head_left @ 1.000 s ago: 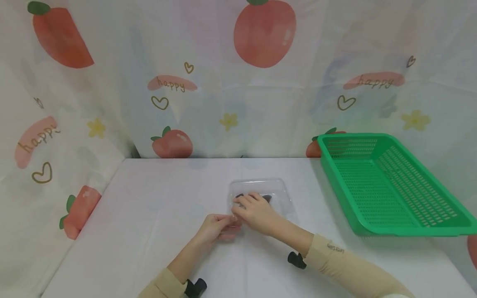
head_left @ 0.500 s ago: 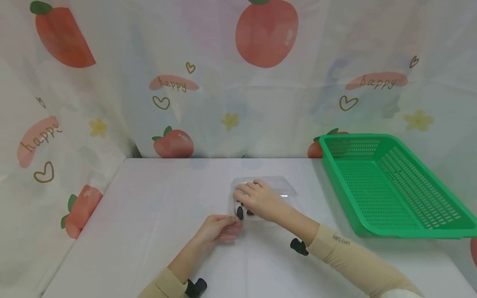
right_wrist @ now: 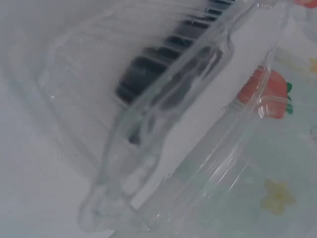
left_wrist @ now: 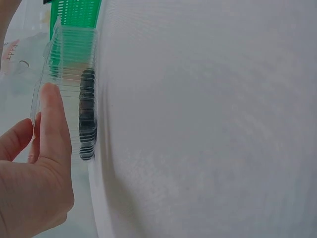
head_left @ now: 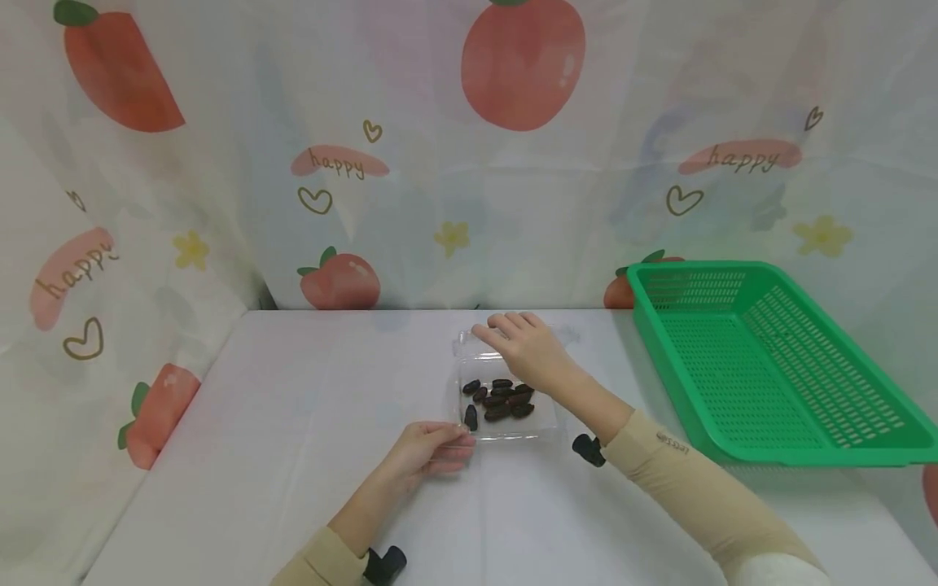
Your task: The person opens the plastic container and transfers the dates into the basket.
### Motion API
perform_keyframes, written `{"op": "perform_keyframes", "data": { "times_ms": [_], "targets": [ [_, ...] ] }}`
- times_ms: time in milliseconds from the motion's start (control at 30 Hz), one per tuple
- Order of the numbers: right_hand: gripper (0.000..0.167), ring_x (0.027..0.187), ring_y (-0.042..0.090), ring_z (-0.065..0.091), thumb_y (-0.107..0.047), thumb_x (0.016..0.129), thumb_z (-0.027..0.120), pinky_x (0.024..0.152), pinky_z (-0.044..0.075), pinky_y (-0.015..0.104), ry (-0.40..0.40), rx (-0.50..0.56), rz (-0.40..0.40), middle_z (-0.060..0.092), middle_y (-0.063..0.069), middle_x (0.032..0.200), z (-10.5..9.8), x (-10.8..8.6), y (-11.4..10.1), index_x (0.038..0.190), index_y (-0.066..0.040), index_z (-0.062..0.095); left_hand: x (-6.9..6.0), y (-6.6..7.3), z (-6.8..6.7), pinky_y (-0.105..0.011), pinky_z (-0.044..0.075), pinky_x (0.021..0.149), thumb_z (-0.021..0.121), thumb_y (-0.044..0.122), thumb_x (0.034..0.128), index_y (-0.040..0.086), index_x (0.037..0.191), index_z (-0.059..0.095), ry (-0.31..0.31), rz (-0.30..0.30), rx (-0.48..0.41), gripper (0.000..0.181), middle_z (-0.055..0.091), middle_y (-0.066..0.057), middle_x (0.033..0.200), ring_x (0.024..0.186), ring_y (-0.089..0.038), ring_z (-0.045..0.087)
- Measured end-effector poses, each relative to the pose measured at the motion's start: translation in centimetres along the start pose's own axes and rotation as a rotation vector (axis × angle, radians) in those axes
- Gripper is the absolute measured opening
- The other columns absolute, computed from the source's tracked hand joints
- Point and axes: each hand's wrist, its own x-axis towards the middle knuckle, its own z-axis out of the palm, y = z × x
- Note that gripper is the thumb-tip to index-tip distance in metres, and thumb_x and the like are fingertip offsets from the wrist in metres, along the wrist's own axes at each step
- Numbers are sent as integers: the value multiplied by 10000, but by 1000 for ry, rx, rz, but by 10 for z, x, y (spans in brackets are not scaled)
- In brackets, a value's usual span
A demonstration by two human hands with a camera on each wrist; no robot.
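A clear plastic clamshell box [head_left: 545,419] lies on the white table with its lid [head_left: 476,343] swung up and back. Inside its base are several dark brown, oval pieces that look like dates [head_left: 498,400]. My left hand [head_left: 432,449] pinches the box's near left corner between thumb and fingers; the left wrist view shows this hand [left_wrist: 47,148] at the rim. At the far side my right hand [head_left: 529,350] rests against the lid, its fingers extended over it. The right wrist view shows the box wall [right_wrist: 168,84] and no fingers.
A green perforated plastic basket [head_left: 721,439] stands at the right of the white table [head_left: 330,391]. Behind and to the left hangs a cloth [head_left: 410,106] printed with fruit. A dark wrist camera [head_left: 589,449] sits under the right forearm.
The right hand has moved away from the box's near edge toward the far side. With it the lid has swung back, uncovering the dark pieces. The left hand stays at the corner.
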Motion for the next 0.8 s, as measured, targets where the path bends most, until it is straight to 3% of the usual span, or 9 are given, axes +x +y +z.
{"op": "perform_keyframes", "data": {
  "times_ms": [167,367,800],
  "targets": [
    [469,878,257,594,94,707,661,746,516,362,3,-8,25,602,97,977,5,1,10,1122,-111,582,1,-1,-1,-362,561,737,562,149,907,-115,1163,543,-11,9,-6,369,666,-181,998,859,-210,670],
    [461,935,280,580,71,761,633,798,505,394,-45,-7,83,588,121,1050,13,2,21,1178,-115,567,2,-2,-1,-351,561,732,580,156,893,-103,1151,558,0,3,0,367,677,-158,971,847,-198,673],
    [608,1022,306,521,23,752,678,831,479,422,-157,-18,135,500,154,1158,28,10,38,1289,-117,428,-1,-1,0,-360,562,728,561,141,902,-125,1146,552,13,28,-14,361,678,-171,952,828,-192,676]
  ]
}}
